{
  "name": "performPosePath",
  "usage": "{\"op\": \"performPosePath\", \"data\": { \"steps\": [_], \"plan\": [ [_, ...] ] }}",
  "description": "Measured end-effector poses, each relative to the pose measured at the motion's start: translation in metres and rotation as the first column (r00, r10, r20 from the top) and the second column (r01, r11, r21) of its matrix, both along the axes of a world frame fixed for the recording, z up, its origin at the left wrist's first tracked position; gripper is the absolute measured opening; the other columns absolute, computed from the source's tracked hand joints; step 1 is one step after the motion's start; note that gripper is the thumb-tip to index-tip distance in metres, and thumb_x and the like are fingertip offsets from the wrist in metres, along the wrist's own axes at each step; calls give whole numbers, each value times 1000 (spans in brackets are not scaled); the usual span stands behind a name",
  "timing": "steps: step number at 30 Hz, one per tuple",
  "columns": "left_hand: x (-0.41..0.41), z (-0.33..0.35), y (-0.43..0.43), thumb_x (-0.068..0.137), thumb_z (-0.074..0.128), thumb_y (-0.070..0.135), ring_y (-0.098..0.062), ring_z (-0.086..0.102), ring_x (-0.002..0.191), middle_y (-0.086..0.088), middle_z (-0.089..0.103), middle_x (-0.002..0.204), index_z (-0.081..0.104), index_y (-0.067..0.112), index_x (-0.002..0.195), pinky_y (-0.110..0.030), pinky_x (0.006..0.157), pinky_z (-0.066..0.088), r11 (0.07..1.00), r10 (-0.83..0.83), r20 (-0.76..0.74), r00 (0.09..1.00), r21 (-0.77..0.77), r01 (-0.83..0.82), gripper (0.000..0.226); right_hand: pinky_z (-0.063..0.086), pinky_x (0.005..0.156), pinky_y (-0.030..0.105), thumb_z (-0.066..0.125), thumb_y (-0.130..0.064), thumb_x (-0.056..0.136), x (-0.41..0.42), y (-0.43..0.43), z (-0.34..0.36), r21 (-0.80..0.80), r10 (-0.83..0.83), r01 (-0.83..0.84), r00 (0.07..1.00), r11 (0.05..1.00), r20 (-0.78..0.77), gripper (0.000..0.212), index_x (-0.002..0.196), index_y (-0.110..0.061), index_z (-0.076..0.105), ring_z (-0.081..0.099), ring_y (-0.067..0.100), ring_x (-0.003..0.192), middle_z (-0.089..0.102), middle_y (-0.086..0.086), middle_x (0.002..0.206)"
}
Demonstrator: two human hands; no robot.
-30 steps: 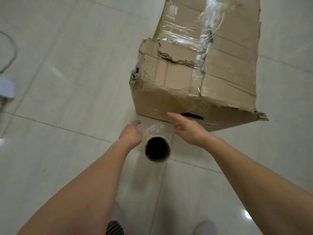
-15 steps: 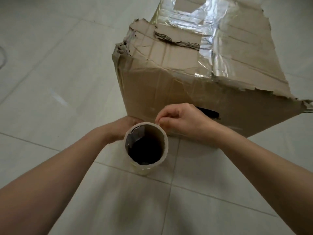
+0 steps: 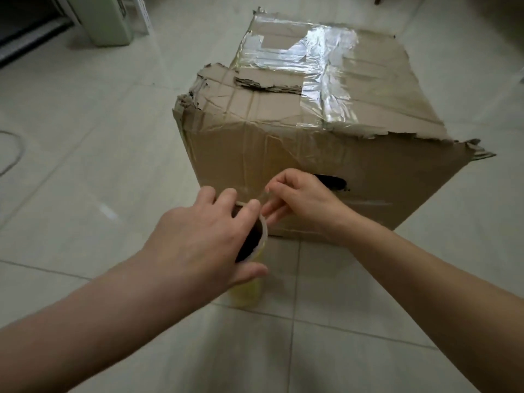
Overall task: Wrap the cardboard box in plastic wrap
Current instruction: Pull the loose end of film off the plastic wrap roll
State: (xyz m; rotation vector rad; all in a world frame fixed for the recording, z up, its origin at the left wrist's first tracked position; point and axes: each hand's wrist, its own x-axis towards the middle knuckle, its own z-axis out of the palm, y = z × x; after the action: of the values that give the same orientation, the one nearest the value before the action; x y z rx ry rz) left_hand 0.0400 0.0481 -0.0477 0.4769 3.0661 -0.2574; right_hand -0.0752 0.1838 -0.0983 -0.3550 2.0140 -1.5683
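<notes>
Head view is showing the left hand (image 3: 198, 236) lying across the open top of the plastic wrap roll (image 3: 251, 290). Half a second earlier this hand was sitting behind the roll on its left, and the whole dark core was showing. The fingers are spreading over the far rim and the thumb is pressing against the near side. Only a crescent of the core is remaining visible at the hand's right edge. The roll is standing upright on the floor (image 3: 85, 208) at the centre of the frame, just in front of the near face of the cardboard box (image 3: 255, 154).

The right hand (image 3: 304, 199) is sitting slightly higher and further right than before. Its thumb and forefinger are pinching the film end (image 3: 262, 196), a faint clear strip at the roll's far rim. The other fingers are curling loosely beneath.

The box is occupying the centre and upper right of the frame, and more of its top is showing than earlier. Patches of shiny clear wrap (image 3: 326, 80) are covering part of that top. The edges are torn, most heavily at the right-hand corner. The hand slot (image 3: 336, 183) in the near face is lying partly hidden behind the right hand.

At the upper left of the frame a pale green unit (image 3: 105, 24) is standing on the floor. A grey cable (image 3: 15, 154) is curving along the left edge. The left hand is blocking sight of most of the roll's top end.
</notes>
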Motion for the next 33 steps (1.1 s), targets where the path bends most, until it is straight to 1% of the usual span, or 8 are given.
{"op": "performPosePath", "data": {
  "steps": [4,7,12,16,20,26,30,33],
  "plan": [
    [-11,-1,-33,73,64,47,-12,26,125,15,31,138,26,44,131,-22,82,46,982,-85,97,992,180,66,70,53,63,24,44,-12,99,3,15,-1,-17,-73,72,997,997,-22,15,86,-9,52,66,18,55,69,14,76],
    [-7,2,-43,68,72,24,-2,14,133,18,26,143,33,52,114,-15,98,26,934,-216,186,959,325,147,66,52,72,23,44,-13,98,4,30,-9,-19,-129,128,991,992,-42,14,89,-9,55,66,17,56,70,11,74],
    [-5,-4,-37,72,65,58,0,21,131,18,21,140,23,39,140,-15,105,27,890,15,207,978,444,-107,83,49,60,15,46,-15,99,13,41,-18,-45,-160,157,985,987,-60,17,89,-12,59,56,11,58,63,3,75],
    [-8,-13,-21,79,61,52,-9,46,105,7,42,126,36,25,133,-21,86,44,846,225,72,972,481,-231,66,45,85,26,48,-18,97,17,43,-31,-80,-197,194,979,978,-44,20,86,-20,64,54,11,83,61,-2,86],
    [-6,-21,-15,88,53,45,-13,46,116,8,48,125,34,30,138,-25,92,41,893,191,117,975,392,-222,56,41,101,36,39,-12,94,19,43,-57,-274,-148,225,950,935,274,31,119,-20,56,58,15,114,64,-2,119],
    [-19,-12,-2,79,51,60,-22,37,99,0,44,100,63,23,99,-34,88,32,995,91,-155,984,-19,-95,43,31,112,37,69,-11,80,46,19,-125,155,-36,-3,967,988,251,92,151,-29,14,27,20,140,25,0,154],
    [-50,-4,21,84,53,53,-20,46,108,1,56,109,63,24,88,-34,99,32,963,73,33,997,-262,-62,31,40,85,20,70,-12,82,62,-2,-148,144,-83,38,943,989,321,64,138,-20,41,44,14,121,45,-5,126],
    [-68,-12,39,88,49,12,-14,45,58,4,50,67,50,17,70,-26,54,35,957,98,168,981,-285,-46,19,43,63,16,62,-8,88,72,-9,-167,104,-202,176,916,979,347,11,91,-19,58,54,10,83,56,-2,99]
  ]
}}
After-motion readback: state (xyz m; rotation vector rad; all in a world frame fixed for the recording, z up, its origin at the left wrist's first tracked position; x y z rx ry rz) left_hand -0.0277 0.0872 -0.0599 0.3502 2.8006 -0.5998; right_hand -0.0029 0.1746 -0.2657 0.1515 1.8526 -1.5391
